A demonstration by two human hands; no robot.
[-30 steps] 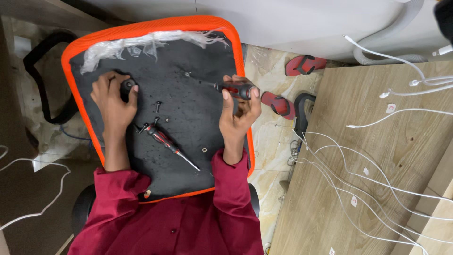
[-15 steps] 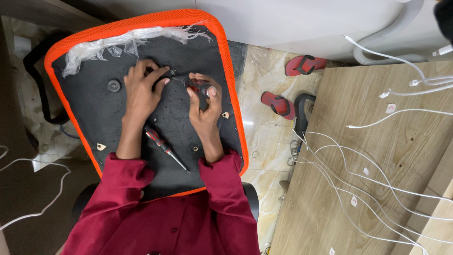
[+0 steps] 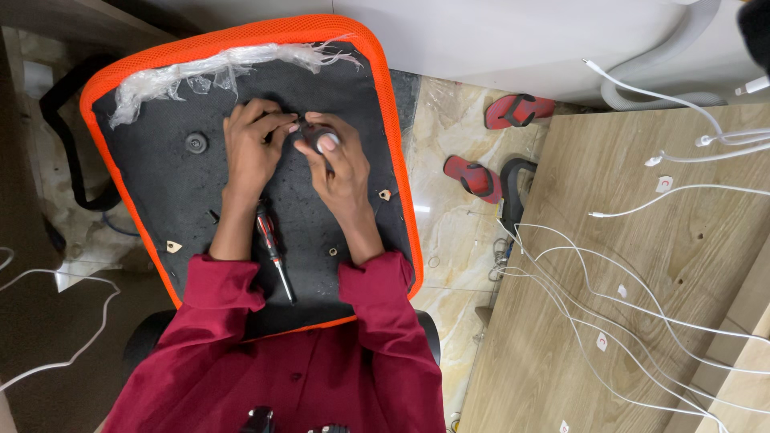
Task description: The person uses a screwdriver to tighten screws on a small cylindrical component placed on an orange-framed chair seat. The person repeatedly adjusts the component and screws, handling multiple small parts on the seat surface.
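Both hands meet near the upper middle of an upturned chair seat [image 3: 160, 200], whose black underside is rimmed in orange mesh. The right hand [image 3: 341, 164] has its grip closed around a dark tool handle [image 3: 321, 140] with a pale rounded end cap — the thumb lies over the top of it and the fingers wrap round the shaft. The left hand [image 3: 250, 148] sits just beside it, touching the seat, with its fingertips curled and pinched together at the point where the tool's tip meets the black panel; whether that grip has hold of something small I cannot tell, since the fingers hide the spot.

A red-and-black screwdriver [image 3: 271, 244] lies loose on the seat between the two forearms, its metal shaft pointing toward the person's body. A round black boss [image 3: 196, 143] stands left of the left hand, well apart from it. Torn clear plastic wrap [image 3: 208, 72] clings along the far edge of the seat. Two small pale tabs rest on the panel — one [image 3: 173, 247] near the left rim, one [image 3: 385, 195] near the right.

Off to the right, a pair of red sandals [image 3: 497, 144] lies on the tiled floor, and white cables [image 3: 626, 305] trail across a wooden surface [image 3: 682, 265].
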